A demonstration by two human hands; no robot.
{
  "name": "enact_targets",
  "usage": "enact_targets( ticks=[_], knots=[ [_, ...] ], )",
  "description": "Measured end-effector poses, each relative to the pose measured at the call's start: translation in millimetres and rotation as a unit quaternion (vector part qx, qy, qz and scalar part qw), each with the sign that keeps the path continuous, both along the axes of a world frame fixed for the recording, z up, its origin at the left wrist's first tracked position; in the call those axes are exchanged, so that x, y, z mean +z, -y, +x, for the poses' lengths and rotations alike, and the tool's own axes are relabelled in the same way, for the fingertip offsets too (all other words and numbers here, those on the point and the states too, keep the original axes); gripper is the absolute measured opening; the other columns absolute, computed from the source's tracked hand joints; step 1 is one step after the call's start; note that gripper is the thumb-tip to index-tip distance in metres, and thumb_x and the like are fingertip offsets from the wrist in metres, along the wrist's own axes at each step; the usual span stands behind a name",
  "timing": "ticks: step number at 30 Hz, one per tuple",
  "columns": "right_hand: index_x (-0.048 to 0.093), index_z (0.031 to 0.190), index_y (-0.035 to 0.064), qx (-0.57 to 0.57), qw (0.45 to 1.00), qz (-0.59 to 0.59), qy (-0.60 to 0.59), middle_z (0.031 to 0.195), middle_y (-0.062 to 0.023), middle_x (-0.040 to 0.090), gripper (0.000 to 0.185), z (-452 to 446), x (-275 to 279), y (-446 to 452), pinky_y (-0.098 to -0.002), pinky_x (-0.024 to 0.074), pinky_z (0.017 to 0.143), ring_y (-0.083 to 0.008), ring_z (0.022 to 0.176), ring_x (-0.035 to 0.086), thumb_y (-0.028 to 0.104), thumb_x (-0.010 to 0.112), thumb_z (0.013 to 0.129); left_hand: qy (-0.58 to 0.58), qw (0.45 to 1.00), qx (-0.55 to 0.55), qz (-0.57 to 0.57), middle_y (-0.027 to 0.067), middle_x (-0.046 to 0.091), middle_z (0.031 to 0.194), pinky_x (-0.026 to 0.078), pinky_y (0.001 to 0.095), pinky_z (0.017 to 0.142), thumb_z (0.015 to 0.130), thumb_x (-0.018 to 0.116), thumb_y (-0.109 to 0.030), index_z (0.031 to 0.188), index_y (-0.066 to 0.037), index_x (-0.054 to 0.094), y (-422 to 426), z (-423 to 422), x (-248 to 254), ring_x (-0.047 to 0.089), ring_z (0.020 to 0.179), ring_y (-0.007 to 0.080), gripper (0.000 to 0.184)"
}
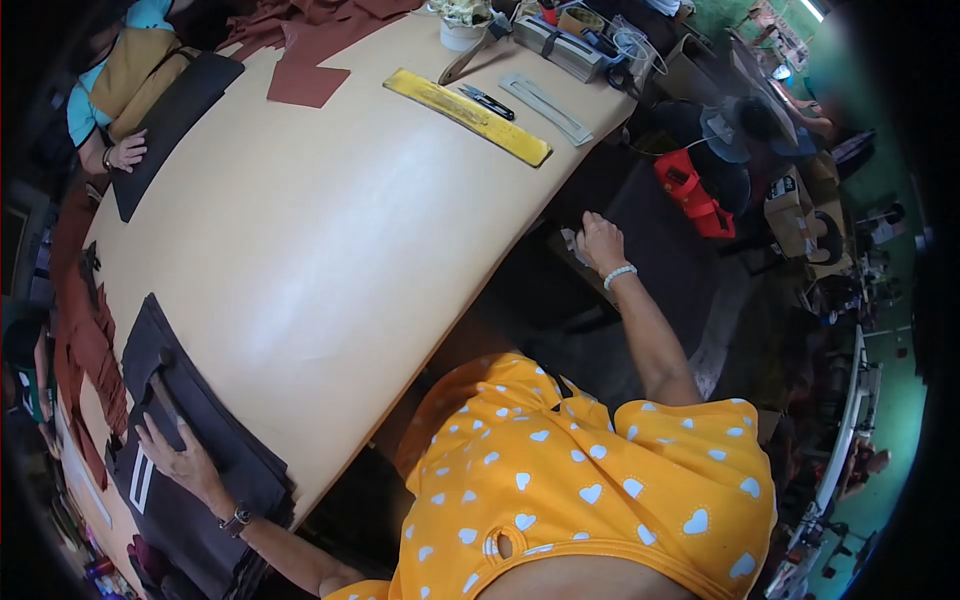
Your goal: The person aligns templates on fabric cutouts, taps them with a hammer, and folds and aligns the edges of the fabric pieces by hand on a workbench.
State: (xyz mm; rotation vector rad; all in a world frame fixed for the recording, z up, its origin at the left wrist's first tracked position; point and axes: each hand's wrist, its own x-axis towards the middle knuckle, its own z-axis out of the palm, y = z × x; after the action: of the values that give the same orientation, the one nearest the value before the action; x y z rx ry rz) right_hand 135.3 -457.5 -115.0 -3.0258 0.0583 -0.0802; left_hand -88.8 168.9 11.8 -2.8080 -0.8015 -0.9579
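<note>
My left hand [187,468] lies with fingers spread on a stack of dark sheets [225,440] at the table's near left. A hammer [165,388] rests on the stack, its handle running down to my fingers; I cannot tell if they touch it. A white narrow outlined strip [142,483] lies beside the palm. My right hand [600,245] hangs off the table's right edge with its fingers curled. Something small and whitish [570,240] shows next to those fingers, and I cannot make out whether it is held.
The large tan table [330,250] carries a yellow ruler [467,115], thread snips [487,101], a pale template [546,108], a brush [475,53] and reddish-brown leather [308,80]. Across the table, another person's hand [127,151] touches a black sheet [180,125]. A red bag [693,195] is at right.
</note>
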Motion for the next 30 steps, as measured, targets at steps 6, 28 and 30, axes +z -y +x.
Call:
enact_targets(
  ticks=[6,28,30],
  knots=[
    [0.060,0.077,-0.0028,-0.218,0.879,0.370,0.208,0.084,-0.0197,0.065,0.027,25,-49,60,-0.0423,0.0473,0.074,-0.0330,0.081,0.063,0.021,0.047,0.083,0.015,0.997,-0.053,-0.047,0.0201,0.036,0.137,0.026,0.0443,0.104,0.085,0.059,-0.018,0.130,-0.005,0.045,29,8,6,0.032,0.127,0.0366,0.049],
    [0.048,0.123,-0.0061,-0.244,0.711,0.635,0.180,0.121,-0.0149,0.054,0.054,23,53,100,-0.0315,0.0256,0.103,-0.0193,0.118,0.043,0.019,0.064,0.078,0.003,0.977,-0.170,-0.131,0.0203,0.036,0.137,0.030,0.0413,0.103,0.085,0.058,-0.011,0.129,-0.002,0.043,86,51,2,0.035,0.126,0.0338,0.048],
    [0.051,0.118,-0.0050,-0.226,0.701,0.660,0.147,0.118,-0.0127,0.055,0.050,29,1,109,-0.0307,0.0298,0.099,-0.0188,0.113,0.046,0.018,0.066,0.076,0.008,0.971,-0.193,-0.144,0.0210,0.037,0.136,0.031,0.0408,0.102,0.084,0.058,-0.011,0.129,-0.002,0.044,91,50,-2,0.036,0.126,0.0341,0.048]
  ],
)
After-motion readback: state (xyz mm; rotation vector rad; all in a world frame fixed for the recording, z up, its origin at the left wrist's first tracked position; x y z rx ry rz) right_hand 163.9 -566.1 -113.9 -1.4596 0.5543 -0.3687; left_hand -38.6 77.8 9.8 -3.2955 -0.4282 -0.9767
